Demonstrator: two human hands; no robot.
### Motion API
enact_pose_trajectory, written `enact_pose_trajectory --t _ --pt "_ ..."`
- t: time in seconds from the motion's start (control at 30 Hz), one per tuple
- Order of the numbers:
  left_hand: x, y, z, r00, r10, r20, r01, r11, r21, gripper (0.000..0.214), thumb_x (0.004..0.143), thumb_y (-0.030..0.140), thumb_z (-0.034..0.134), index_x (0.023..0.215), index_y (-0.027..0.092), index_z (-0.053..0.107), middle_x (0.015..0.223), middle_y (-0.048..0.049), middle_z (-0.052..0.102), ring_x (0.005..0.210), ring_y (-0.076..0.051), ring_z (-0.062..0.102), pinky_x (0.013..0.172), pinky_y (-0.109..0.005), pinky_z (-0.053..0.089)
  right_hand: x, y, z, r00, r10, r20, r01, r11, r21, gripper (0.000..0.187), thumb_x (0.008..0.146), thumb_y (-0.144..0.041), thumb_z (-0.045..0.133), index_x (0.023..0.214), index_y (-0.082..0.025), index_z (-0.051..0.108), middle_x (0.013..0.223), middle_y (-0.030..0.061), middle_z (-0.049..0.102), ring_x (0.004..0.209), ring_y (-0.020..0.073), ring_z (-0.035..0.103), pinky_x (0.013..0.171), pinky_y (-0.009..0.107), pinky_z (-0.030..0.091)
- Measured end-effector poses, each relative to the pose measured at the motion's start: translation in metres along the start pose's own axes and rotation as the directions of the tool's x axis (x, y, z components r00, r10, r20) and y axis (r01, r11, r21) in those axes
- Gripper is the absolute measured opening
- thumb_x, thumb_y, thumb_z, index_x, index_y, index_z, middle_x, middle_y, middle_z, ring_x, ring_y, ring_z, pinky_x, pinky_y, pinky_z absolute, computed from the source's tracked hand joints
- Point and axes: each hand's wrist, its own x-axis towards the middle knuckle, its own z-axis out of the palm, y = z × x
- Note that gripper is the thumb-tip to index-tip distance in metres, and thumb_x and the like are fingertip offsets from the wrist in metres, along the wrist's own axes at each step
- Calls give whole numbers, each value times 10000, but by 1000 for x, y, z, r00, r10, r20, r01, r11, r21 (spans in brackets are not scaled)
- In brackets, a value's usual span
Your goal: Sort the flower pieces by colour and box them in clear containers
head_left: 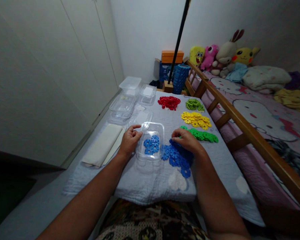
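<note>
A clear plastic box (151,128) stands on the pale blue quilt (150,185) with several blue flower-shaped pieces (151,145) inside. My left hand (130,140) grips the box's left rim, fingers curled. Right of the box lies a loose pile of blue pieces (177,157). My right hand (186,140) rests on top of that pile with its fingers closed down on pieces. Further back lie separate piles: red (169,102), light green (194,105), yellow (196,120) and green (203,135).
Several empty clear containers (126,103) and lids sit at the back left. A folded cream cloth (102,145) lies left of the box. A wooden bed rail (240,125) runs along the right, with plush toys (225,53) behind. White cabinet doors stand to the left.
</note>
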Motion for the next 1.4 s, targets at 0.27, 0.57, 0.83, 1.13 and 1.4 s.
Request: enact_pose_trajectory --t 0.27,0.57,0.83,1.13,1.4 --pt "-1 0 1 1000 -6 7 6 1000 0 460 755 380 742 1153 179 627 547 117 376 466 -80 305 471 -200 233 13 -37 4 993 -18 -121 56 946 319 83 844 -253 653 818 -184 693 768 4 698 723 154 626 689 266 441" --pt "0 -1 1 1000 -14 11 14 1000 -3 468 746 392 753 1148 186 628 543 117 390 457 -78 313 470 -198 232 37 -81 51 996 -92 -17 82 949 -303 147 944 -207 622 982 -227 762 964 63 778 1022 250 633 933 391 329" --pt "-1 0 2 1000 -20 3 20 1000 -8 471 731 394 756 1140 194 633 535 119 383 457 -82 316 473 -201 231 31 -68 36 991 -86 -100 54 955 -291 197 943 -197 621 1080 -244 755 1056 70 772 1084 264 576 957 403 335" --pt "-2 3 2 1000 10 1 -10 1000 14 445 753 385 742 1134 181 638 558 113 372 477 -83 317 476 -203 232 -7 2 -28 998 53 -26 -59 941 -332 109 871 -211 677 900 -207 783 981 71 767 968 236 657 885 340 433" --pt "-4 6 3 1000 -10 -3 10 1000 4 455 728 393 752 1115 183 635 551 116 360 470 -84 313 471 -203 225 -29 18 -12 986 164 -28 -159 880 -448 160 809 -331 791 932 -230 781 1030 105 726 994 277 627 835 343 440"
